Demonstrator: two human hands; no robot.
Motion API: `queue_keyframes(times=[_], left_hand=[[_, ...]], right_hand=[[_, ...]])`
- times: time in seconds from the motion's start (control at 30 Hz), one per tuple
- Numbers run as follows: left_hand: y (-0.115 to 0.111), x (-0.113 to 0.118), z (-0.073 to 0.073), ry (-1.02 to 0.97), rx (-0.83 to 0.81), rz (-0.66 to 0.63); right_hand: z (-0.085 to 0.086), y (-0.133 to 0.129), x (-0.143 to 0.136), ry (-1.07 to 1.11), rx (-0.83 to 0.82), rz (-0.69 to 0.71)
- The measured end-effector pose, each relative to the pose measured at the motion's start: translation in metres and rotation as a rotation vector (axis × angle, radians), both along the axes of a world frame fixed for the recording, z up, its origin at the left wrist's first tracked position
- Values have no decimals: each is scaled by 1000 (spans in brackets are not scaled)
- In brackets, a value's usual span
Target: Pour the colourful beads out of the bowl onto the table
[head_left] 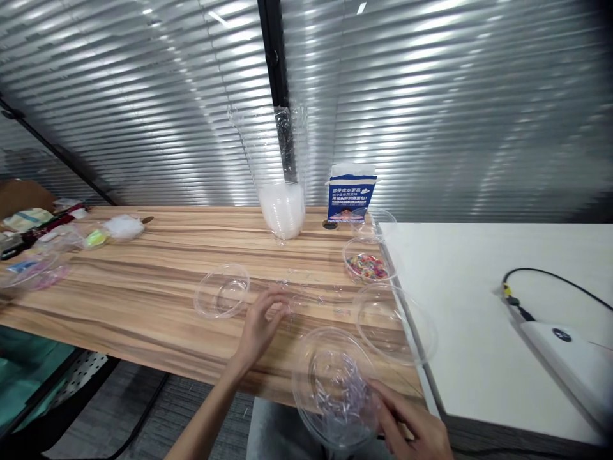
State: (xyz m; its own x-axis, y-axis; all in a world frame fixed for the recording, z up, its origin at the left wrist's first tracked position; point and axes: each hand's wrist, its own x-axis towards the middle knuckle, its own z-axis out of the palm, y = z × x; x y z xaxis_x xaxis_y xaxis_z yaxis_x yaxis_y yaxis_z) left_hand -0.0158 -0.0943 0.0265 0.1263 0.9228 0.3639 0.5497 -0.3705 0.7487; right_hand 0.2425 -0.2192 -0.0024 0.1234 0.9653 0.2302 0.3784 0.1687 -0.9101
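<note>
My right hand (pixel 407 421) grips the side of a clear plastic bowl (pixel 306 377), tilted at the table's front edge. Small clear, purplish strips (pixel 347 390) lie inside it. My left hand (pixel 263 316) reaches over the wood-patterned table with thumb and fingers curved and a gap between them. Just beyond its fingertips, small clear plastic pieces (pixel 320 297) are scattered on the tabletop. Whether a tiny piece touches the fingertips is hard to make out. Left of this hand stands another clear plastic bowl (pixel 204 297), with nothing visible inside.
On the right are a bowl of multicoloured bits (pixel 368 267), a clear bowl (pixel 426 332) and a blue-and-white packet (pixel 352 195). A tall clear bag with white contents (pixel 283 207) stands at the back. Bagged items (pixel 96 238) lie left; a white device (pixel 569 345) sits right.
</note>
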Motion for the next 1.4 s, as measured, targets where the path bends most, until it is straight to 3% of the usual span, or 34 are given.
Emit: queue_keyframes(times=[0.13, 0.23, 0.3, 0.4, 0.47, 0.6, 0.73, 1.03, 1.27, 1.4], left_hand=[[-51, 19, 24, 68, -32, -249], [-59, 19, 24, 151, -21, -323], [-48, 11, 18, 154, -28, -213], [-17, -5, 5, 219, -6, 69], [8, -13, -5, 371, 4, 207], [43, -19, -26, 667, -110, 350], [57, -19, -40, 703, -116, 376], [68, -24, -45, 619, -84, 354], [73, -28, -42, 560, -62, 317], [78, -31, -43, 541, -59, 313]], right_hand=[[1, 8, 3, -109, 56, 113], [2, 13, -1, -144, 84, 139], [2, 14, -3, -141, 88, 154], [-1, 14, -2, -105, 29, 143], [-4, 12, 0, -71, -35, 99], [-8, 7, 5, 5, -96, 53], [-10, 1, 3, 93, -119, -62], [-10, 3, 0, 89, -98, -51], [-7, 7, 11, -14, -98, 139], [-6, 6, 13, -45, -62, 146]])
